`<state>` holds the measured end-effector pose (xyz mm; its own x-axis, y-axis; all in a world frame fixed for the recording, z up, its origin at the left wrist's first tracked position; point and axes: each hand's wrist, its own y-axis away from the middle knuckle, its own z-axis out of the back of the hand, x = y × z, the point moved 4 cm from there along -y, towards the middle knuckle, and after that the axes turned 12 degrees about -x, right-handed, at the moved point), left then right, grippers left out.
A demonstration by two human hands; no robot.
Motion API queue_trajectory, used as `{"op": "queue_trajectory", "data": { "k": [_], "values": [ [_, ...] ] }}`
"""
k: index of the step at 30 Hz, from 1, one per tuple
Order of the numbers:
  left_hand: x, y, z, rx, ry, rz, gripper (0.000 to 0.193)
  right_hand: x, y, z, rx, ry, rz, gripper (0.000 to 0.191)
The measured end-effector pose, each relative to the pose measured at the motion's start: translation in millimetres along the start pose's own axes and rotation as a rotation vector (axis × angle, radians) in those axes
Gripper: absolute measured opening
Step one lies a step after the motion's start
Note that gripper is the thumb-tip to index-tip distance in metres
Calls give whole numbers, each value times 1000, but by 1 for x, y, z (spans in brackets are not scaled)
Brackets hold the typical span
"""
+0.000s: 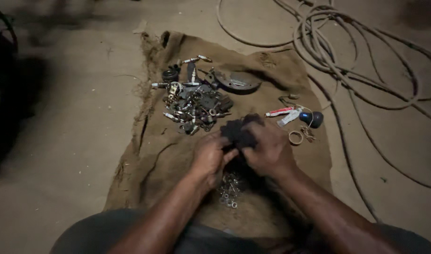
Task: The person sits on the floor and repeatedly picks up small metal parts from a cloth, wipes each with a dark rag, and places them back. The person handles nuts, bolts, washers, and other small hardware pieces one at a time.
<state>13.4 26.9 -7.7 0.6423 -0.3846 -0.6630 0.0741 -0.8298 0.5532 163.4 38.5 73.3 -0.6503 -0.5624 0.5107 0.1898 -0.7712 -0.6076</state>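
Dark rag (pixel 240 131) was bunched between both hands, held just above the burlap sack (pixel 168 155) spread on the floor (pixel 69 141). Left hand (pixel 210 157) was closed on the rag's lower edge, fingers curled; right hand (pixel 269 148) was clamped over its right side. Small pile of nuts and washers (pixel 229 188) lay on the sack right under the hands. Heap of metal parts and spark plugs (pixel 194 106) sat beyond the rag, with a round metal plate (pixel 238 81) behind. Red-white tube (pixel 279 112), dark knob (pixel 314 119) and a ring (pixel 296 137) lay to the right. Coiled hose (pixel 347 51) lay on the floor, well apart.
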Motion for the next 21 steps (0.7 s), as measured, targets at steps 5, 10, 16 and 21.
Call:
{"op": "queue_trajectory", "data": {
  "k": [5,10,16,21],
  "values": [
    [-3,8,-4,25,-2,-38,32,-13,-4,-3,-24,-266,-461,31],
    [4,10,-4,-19,-176,-85,26,-12,-5,-2,4,-1,-423,34],
    [8,0,8,-134,-54,-11,17,-22,-24,22,-201,-151,-505,33],
    [11,-10,16,-106,-39,-63,21,1,1,9,-81,-149,-46,29]
  ]
}}
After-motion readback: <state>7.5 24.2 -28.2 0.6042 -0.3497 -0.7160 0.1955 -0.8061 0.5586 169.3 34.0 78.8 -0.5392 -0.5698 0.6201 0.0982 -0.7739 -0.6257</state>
